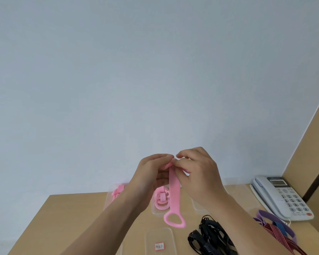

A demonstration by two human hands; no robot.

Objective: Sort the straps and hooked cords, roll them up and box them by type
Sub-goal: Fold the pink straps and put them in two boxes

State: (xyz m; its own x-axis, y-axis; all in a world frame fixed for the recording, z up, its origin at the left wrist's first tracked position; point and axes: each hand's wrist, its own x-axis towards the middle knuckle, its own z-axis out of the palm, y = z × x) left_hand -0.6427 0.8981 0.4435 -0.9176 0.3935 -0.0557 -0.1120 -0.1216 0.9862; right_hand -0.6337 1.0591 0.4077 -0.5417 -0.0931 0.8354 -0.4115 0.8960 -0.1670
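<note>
Pale blue-grey wall (118, 80) fills most of the view, and below it a light wooden table (63, 218) reaches toward the camera; both hands are raised above the far part of the table, fingertips meeting; the left hand (151, 173) curls its fingers and thumb closed around the top end of a pink strap (174, 188), where the strap looks bunched or partly rolled, though how far it is rolled is hidden by the fingers; the right hand (197, 170) pinches the same top end between thumb and forefinger, its other fingers bent loosely; the strap hangs straight down from the two hands and ends in a flat pink loop (175, 220) that dangles just above the table; behind it sits a clear plastic box (158, 211) with a rolled pink strap (161, 198) inside; further left, partly behind the left forearm, another clear box (110, 196) holds more pink strap material (117, 192); a clear lid with a small red-edged label (159, 246) lies flat at the near edge; to its right a heap of black straps (210, 236) rests on the table; further right lie red striped hooked cords (278, 236), a blue striped cord (279, 227) and a purple strap (273, 219), tangled together; a white desk phone (284, 197) stands at the far right corner beside a tan panel (309, 144).
</note>
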